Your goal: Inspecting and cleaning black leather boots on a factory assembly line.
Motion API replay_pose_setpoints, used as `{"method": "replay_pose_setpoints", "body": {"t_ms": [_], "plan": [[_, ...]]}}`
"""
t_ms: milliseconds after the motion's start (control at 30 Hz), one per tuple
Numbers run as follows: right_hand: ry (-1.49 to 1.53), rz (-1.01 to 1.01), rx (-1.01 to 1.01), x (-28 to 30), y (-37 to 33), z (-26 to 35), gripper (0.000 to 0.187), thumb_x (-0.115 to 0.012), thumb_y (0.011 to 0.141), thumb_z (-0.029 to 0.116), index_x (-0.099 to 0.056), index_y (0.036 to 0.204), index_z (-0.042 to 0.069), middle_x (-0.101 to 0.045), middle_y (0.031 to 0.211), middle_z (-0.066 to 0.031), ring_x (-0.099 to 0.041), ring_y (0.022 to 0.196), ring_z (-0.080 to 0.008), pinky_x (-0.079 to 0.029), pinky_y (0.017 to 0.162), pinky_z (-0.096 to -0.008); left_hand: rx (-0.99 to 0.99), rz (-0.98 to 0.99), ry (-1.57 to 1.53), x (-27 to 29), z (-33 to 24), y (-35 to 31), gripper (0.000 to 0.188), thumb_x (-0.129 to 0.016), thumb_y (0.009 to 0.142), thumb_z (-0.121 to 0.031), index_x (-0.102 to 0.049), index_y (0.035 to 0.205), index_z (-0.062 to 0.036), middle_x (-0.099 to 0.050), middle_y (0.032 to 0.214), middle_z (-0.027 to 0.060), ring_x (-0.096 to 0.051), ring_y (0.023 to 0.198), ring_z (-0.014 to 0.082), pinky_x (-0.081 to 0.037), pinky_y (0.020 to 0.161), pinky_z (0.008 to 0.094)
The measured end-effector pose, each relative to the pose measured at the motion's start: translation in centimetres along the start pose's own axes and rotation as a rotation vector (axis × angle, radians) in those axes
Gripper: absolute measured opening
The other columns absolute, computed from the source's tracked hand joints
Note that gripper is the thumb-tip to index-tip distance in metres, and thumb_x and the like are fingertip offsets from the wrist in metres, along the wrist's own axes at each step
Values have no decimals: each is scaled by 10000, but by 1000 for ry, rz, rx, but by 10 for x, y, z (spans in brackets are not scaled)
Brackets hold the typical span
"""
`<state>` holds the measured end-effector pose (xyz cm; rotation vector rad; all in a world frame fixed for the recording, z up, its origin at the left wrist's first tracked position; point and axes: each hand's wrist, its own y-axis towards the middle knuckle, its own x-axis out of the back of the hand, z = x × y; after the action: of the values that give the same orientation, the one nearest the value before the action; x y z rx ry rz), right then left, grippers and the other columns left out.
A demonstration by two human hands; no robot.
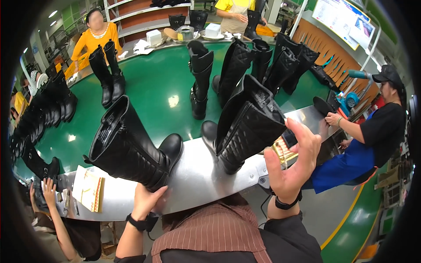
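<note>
A tall black quilted boot tilts on the metal table edge, its shaft opening leaning left and its toe pointing away to the right. At its heel, my left hand grips it; the thumb shows, and the boot hides most of the fingers. A second tall black boot stands to the right, its side zipper facing me and its wide shaft leaning right. Beside that shaft my right hand is raised, thumb and fingers apart, holding nothing. Whether a fingertip touches the shaft, I cannot tell.
More black boots stand on the green conveyor belt, and a row lines the left. A patterned card box and a yellow box lie on the metal edge. Co-workers stand left, right and across.
</note>
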<state>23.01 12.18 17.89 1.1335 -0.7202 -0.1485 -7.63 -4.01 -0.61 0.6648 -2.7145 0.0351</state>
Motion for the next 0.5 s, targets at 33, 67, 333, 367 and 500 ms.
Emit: {"method": "replay_pose_setpoints", "body": {"t_ms": [33, 67, 333, 367, 500], "plan": [[-89, 54, -28, 3, 3, -7, 573, -788, 790, 298, -612, 1259, 20, -663, 1112, -105, -556, 935, -260, -377, 843, -367, 58, 2, -3, 5, -5, -2, 480, -825, 747, -123, -620, 1145, 50, -718, 1062, 184, -701, 973, 268, -540, 863, 354], [-123, 80, 17, 2, 5, -10, 598, -799, 775, 314, -617, 1277, 45, -642, 1110, -97, -543, 930, -257, -372, 842, -369, 69, 13, 232, 10, -11, -4, 498, -830, 738, -192, -629, 1126, 47, -711, 1044, 214, -695, 958, 321, -540, 843, 377], [7, -64, -20, -36, 10, -20, 362, -873, 712, 266, -677, 986, 132, -492, 923, -50, -481, 855, -233, -397, 716, -354, -56, -118, 424, 8, -19, -1, 485, -849, 694, -165, -677, 1124, -21, -743, 993, 132, -713, 911, 250, -542, 811, 353], [12, -68, 3, -38, 10, -22, 362, -873, 712, 266, -677, 986, 132, -492, 923, -50, -481, 855, -233, -397, 716, -354, -21, -131, 432, 7, -17, 0, 485, -849, 694, -165, -677, 1124, -21, -743, 993, 132, -713, 911, 250, -542, 811, 353], [57, -67, 27, -38, 6, -26, 324, -897, 668, 185, -653, 868, 110, -481, 906, -48, -468, 845, -226, -397, 717, -343, 81, -91, 110, 0, -9, 6, 452, -842, 709, -127, -671, 1102, 16, -741, 1002, 137, -711, 925, 230, -541, 837, 340]]}}
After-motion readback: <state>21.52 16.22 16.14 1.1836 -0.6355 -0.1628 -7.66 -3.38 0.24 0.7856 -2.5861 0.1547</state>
